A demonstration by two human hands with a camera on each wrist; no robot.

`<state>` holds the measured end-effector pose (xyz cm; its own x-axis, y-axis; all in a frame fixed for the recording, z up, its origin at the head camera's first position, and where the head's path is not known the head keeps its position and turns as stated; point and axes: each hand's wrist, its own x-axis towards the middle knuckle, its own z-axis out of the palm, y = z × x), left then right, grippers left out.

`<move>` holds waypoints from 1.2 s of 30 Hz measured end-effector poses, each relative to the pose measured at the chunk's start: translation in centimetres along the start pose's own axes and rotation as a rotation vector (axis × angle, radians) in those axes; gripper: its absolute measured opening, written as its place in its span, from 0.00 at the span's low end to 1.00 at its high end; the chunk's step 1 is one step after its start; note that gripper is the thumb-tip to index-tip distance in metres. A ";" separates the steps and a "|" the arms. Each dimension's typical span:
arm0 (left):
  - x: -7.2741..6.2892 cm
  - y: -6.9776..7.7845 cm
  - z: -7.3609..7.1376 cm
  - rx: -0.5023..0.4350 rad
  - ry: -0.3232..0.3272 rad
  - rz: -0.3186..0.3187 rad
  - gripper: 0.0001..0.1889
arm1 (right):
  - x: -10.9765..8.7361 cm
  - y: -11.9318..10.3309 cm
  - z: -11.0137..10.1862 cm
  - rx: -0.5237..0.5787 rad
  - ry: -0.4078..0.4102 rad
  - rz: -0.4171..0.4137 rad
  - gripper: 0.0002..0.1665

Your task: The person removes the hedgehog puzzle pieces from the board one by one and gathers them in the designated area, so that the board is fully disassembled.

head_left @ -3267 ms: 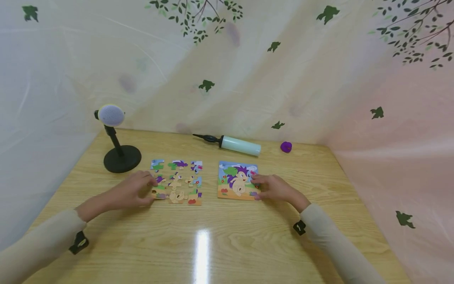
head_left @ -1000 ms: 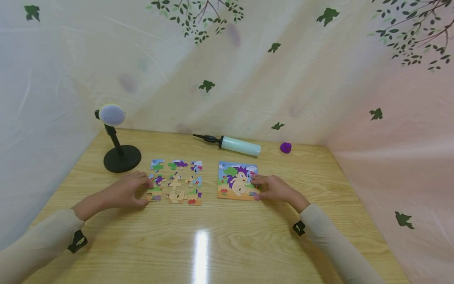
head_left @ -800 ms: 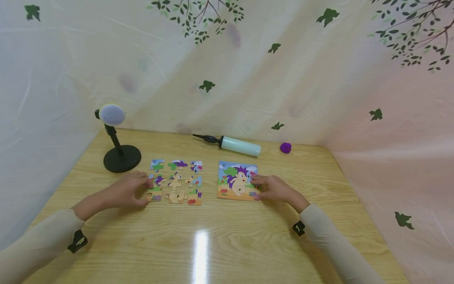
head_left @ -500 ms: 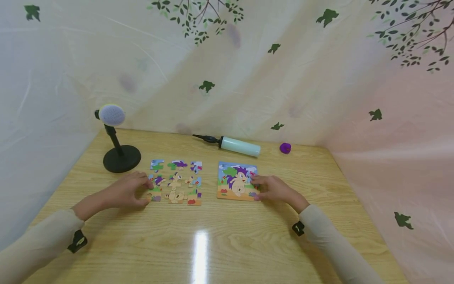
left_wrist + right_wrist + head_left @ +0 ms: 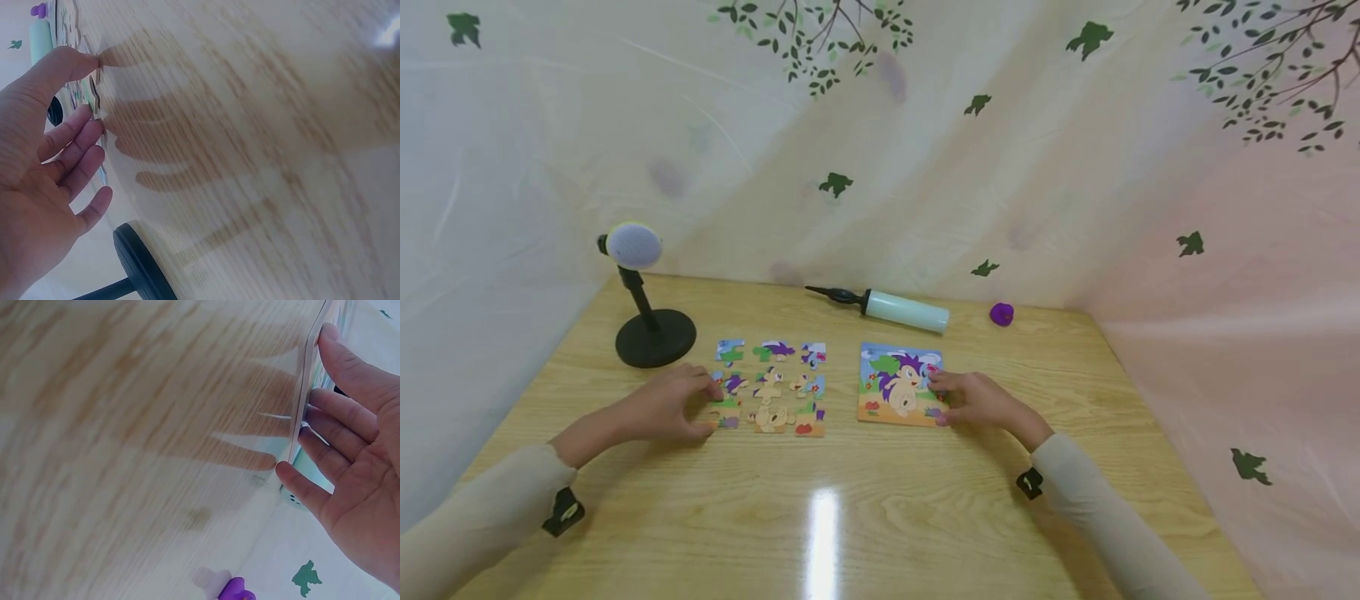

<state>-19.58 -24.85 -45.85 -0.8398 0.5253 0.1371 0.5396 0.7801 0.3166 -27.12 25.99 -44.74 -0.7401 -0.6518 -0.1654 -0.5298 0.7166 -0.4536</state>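
Several loose jigsaw pieces (image 5: 769, 383) lie flat in three rows with small gaps between them, left of the table's middle. At their left edge is my left hand (image 5: 666, 404), its relaxed fingers and thumb touching the outer pieces, among them the lower-left piece (image 5: 727, 416). To the right lies a square picture board (image 5: 901, 383) showing a purple hedgehog. My right hand (image 5: 985, 402) rests its fingertips on that board's right edge. In both wrist views, the left hand (image 5: 56, 144) and the right hand (image 5: 356, 444) have loosely spread fingers that are not closed round anything.
A black stand with a round pale head (image 5: 653, 333) stands behind the left hand. Near the back edge lie a light-blue hand pump (image 5: 904, 310) and a small purple object (image 5: 1002, 314). Patterned cloth (image 5: 880, 208) hangs behind the wooden table (image 5: 887, 517).
Since the oldest frame, the lower-left jigsaw piece has shifted slightly left with my left hand, lining up with its column. In the last second both hands have stayed nearly still.
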 end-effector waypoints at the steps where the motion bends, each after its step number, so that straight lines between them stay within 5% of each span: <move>1: 0.0 0.0 0.0 -0.001 0.000 -0.001 0.19 | 0.0 -0.1 0.0 -0.004 0.000 -0.002 0.35; 27: 0.3 0.3 0.3 -0.047 0.040 -0.014 0.21 | -0.1 -0.3 -0.7 -0.077 -0.032 0.004 0.33; 36: 1.9 1.2 -0.7 -0.078 0.098 -0.018 0.17 | -0.2 -0.2 -0.4 -0.077 -0.022 -0.011 0.32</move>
<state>-20.59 -23.11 -44.49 -0.8530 0.4731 0.2205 0.5216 0.7582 0.3913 -26.98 26.09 -44.27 -0.7250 -0.6646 -0.1805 -0.5689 0.7257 -0.3868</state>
